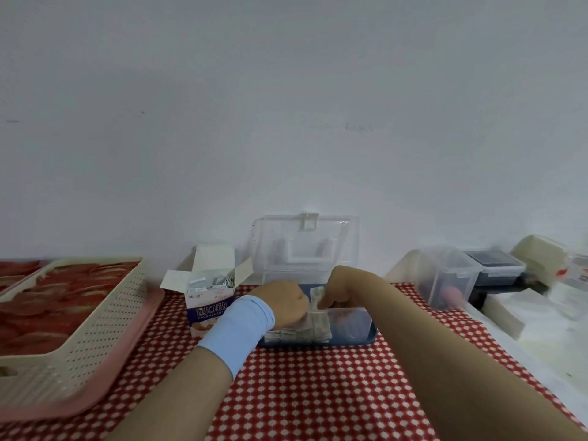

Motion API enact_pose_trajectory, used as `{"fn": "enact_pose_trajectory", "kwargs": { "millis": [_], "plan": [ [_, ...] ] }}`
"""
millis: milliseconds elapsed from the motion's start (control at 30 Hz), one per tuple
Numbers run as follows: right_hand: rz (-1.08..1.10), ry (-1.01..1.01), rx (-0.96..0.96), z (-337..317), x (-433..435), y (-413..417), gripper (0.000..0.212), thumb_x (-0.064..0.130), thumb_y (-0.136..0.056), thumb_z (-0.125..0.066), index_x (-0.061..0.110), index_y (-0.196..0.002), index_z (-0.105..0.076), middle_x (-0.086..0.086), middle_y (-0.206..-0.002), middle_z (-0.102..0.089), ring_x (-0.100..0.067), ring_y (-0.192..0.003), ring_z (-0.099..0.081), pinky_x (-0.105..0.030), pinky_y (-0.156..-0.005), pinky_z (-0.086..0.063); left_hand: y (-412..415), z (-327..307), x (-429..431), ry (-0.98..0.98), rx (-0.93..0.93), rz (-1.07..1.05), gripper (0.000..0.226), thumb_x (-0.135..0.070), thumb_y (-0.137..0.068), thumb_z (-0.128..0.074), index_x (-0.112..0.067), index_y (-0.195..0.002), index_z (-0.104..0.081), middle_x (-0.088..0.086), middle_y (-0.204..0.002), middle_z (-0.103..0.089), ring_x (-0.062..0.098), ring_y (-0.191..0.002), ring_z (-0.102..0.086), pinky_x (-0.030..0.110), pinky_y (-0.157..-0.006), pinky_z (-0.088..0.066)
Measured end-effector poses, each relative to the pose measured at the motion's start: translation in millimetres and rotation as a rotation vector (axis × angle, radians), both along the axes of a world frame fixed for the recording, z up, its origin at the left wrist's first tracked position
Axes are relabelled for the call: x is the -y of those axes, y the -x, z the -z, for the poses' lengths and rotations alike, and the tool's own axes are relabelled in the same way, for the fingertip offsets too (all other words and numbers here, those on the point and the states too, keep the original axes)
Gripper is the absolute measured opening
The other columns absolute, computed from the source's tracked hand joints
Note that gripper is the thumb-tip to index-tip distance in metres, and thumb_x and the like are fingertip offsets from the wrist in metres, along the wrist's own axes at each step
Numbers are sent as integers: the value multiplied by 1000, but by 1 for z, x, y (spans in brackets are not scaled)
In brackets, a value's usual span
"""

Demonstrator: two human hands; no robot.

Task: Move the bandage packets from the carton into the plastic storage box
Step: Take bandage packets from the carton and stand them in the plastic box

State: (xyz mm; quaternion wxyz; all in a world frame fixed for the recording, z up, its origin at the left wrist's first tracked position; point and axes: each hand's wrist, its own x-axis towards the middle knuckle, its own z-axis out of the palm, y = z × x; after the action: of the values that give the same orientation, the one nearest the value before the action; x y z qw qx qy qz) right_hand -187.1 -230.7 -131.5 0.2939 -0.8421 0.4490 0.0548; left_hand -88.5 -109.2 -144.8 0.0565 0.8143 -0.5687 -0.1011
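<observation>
A clear plastic storage box [356,319] with a blue base stands on the red checked cloth, its lid [307,246] open against the wall. Several white bandage packets [299,333] lie stacked in its left part. Both hands are over the box. My left hand [281,302], with a blue wristband, grips a bundle of packets. My right hand [339,288] pinches the top of the same bundle [317,294] from the right. The open white and purple carton [208,300] stands just left of the box with more packets showing inside.
A cream perforated basket [79,329] on a pink tray fills the left side. At the right stand a clear lidded container [451,278], a dark lidded box [496,265] and white items. The wall is close behind the box.
</observation>
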Motion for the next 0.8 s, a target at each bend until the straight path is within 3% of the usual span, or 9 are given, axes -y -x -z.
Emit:
{"fn": "enact_pose_trajectory", "kwargs": {
  "millis": [100,167,267,400,433,500,567,700,800],
  "plan": [
    [-17,18,-130,1,-3,-2,28,20,-90,-73,2,-110,-66,-3,-82,-65,-11,-67,-62,-20,-55,-50,1,-2,-1,-14,-48,26,39,-19,-101,-34,5,-96,-64,17,-100,-64,26,-88,-56,35,-80,-45],
    [-47,82,-190,4,-3,-4,25,27,-90,-71,8,-105,-67,-2,-82,-62,-10,-67,-59,-20,-61,-46,0,-1,-1,15,-58,19,34,-19,-100,-35,1,-89,-61,15,-92,-60,25,-82,-52,33,-75,-43],
    [-70,158,-221,7,-5,-4,31,32,-91,-70,8,-111,-66,-8,-103,-65,-18,-90,-62,-27,-81,-47,-2,1,0,81,-133,12,30,-17,-97,-37,-3,-79,-56,12,-83,-55,23,-75,-49,32,-71,-43],
    [-45,130,-164,0,-7,-3,34,18,-91,-70,0,-119,-65,-4,-76,-58,-13,-61,-56,-20,-51,-45,-3,3,3,160,-224,54,43,-26,-93,-35,-3,-91,-72,8,-104,-65,25,-95,-61,37,-88,-50],
    [-40,126,-145,-1,-7,-3,34,18,-90,-71,0,-118,-65,-5,-77,-60,-14,-62,-58,-22,-52,-47,-2,2,2,153,-219,57,43,-29,-91,-35,-5,-86,-70,8,-98,-65,26,-91,-61,38,-83,-50],
    [-58,149,-171,1,-3,-2,38,25,-87,-74,5,-118,-66,-9,-98,-68,-20,-87,-66,-29,-78,-56,1,2,1,122,-189,50,39,-29,-94,-36,-10,-66,-56,9,-82,-58,25,-74,-54,33,-68,-44],
    [-36,129,-145,1,-2,-2,36,31,-85,-76,7,-111,-67,-10,-110,-70,-23,-102,-67,-35,-96,-54,2,0,-1,110,-185,39,39,-29,-96,-37,-13,-63,-49,11,-80,-56,21,-71,-49,31,-64,-38],
    [7,0,-47,-5,1,0,23,20,-92,-70,0,-104,-66,-15,-104,-74,-26,-94,-73,-41,-94,-57,1,-8,-9,144,-186,70,43,-36,-90,-36,-10,-93,-70,7,-101,-68,26,-94,-63,40,-86,-52],
    [25,21,-20,-20,-5,4,22,21,-96,-63,-1,-97,-65,-16,-101,-75,-27,-89,-74,-41,-89,-59,-5,-25,-21,279,-167,97,29,-26,-95,-47,-21,-105,-74,-6,-110,-69,15,-100,-62,29,-91,-49]
  ]
}}
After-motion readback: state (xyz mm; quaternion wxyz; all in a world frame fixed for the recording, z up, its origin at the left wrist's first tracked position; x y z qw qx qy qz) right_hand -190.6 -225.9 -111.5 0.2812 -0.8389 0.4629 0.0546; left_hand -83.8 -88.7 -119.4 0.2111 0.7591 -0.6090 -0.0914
